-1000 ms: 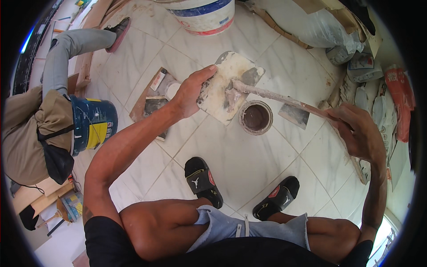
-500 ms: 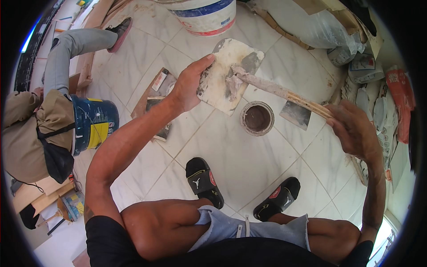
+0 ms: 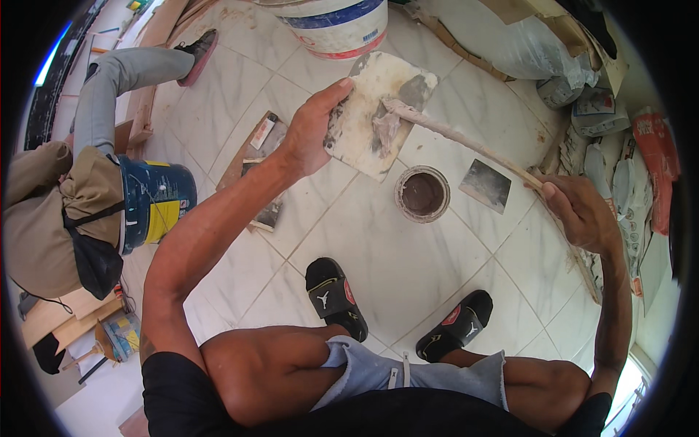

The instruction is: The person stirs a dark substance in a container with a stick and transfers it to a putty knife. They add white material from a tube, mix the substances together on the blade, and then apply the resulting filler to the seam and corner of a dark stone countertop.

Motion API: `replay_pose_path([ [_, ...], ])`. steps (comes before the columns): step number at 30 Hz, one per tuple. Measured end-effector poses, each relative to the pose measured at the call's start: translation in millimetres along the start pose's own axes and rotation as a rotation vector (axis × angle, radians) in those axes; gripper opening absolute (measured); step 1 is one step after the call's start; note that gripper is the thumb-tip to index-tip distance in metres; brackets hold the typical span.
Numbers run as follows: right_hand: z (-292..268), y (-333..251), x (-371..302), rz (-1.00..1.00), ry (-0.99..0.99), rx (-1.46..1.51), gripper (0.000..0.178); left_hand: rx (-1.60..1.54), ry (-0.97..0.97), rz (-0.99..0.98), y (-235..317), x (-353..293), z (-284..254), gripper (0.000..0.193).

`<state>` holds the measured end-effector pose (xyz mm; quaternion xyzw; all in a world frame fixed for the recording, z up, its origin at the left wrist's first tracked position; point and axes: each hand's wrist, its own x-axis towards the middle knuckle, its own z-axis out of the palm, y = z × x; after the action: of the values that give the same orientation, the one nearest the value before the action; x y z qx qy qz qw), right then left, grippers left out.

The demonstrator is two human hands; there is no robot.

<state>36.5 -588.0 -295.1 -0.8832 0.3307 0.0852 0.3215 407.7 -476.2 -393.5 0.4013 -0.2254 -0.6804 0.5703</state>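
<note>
My left hand (image 3: 309, 131) grips a flat, plaster-smeared rectangular board (image 3: 354, 130) by its left edge and holds it tilted above the floor. A dab of grey-pink paste (image 3: 385, 134) sits on the board's face. In my right hand (image 3: 579, 207) is the end of a long wooden stick (image 3: 473, 148), its far part coated in paste and its tip touching the board beside the dab. Below the board stands an open round can (image 3: 421, 194) with brown-grey matter inside. To the can's right a dark square plate (image 3: 486, 186) lies on the tiles.
A white bucket with a blue band (image 3: 335, 28) stands beyond the board. At left, a person in grey trousers (image 3: 120, 73) sits by a dark blue bucket (image 3: 156, 200). Boards with tools (image 3: 255, 156) lie left of my hand. Bags and packages (image 3: 593, 109) line the right side.
The stick's paste-covered end has turned and shifted slightly on the board. My right hand has rolled and moved a little, and the board has risen slightly.
</note>
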Motion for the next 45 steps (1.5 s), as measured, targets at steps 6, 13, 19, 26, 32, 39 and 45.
replay_pose_path([
  [6, 2.0, 10.4, 3.5, 0.035, -0.081, 0.214, 0.054, -0.04, -0.027, 0.013, 0.3, 2.6, -4.6, 0.047],
  [13, -3.6, 24.9, -0.4, 0.198, -0.202, 0.605, 0.06, -0.106, -0.081, 0.022, 1.5, 5.4, -3.8, 0.048],
  [19, -4.6, 23.6, -1.6, 0.189, -0.211, 0.65, 0.063, -0.123, -0.075, 0.021, 2.8, 5.6, -3.2, 0.048],
  [26, -7.5, 16.8, 1.3, 0.132, -0.253, 0.593, 0.063, -0.144, -0.052, 0.002, 1.3, 7.1, -0.1, 0.047],
  [32, -2.1, 22.7, 3.1, 0.109, -0.272, 0.582, 0.062, -0.138, -0.071, 0.002, 1.2, 6.4, 5.7, 0.047],
  [39, -6.9, 22.6, 1.7, 0.217, -0.346, 0.583, 0.061, -0.097, -0.083, 0.007, 1.4, 5.6, 0.0, 0.047],
  [45, -17.2, 15.6, -2.0, 0.099, -0.349, 0.373, 0.055, -0.093, 0.038, 0.042, 2.9, 7.6, -16.2, 0.047],
])
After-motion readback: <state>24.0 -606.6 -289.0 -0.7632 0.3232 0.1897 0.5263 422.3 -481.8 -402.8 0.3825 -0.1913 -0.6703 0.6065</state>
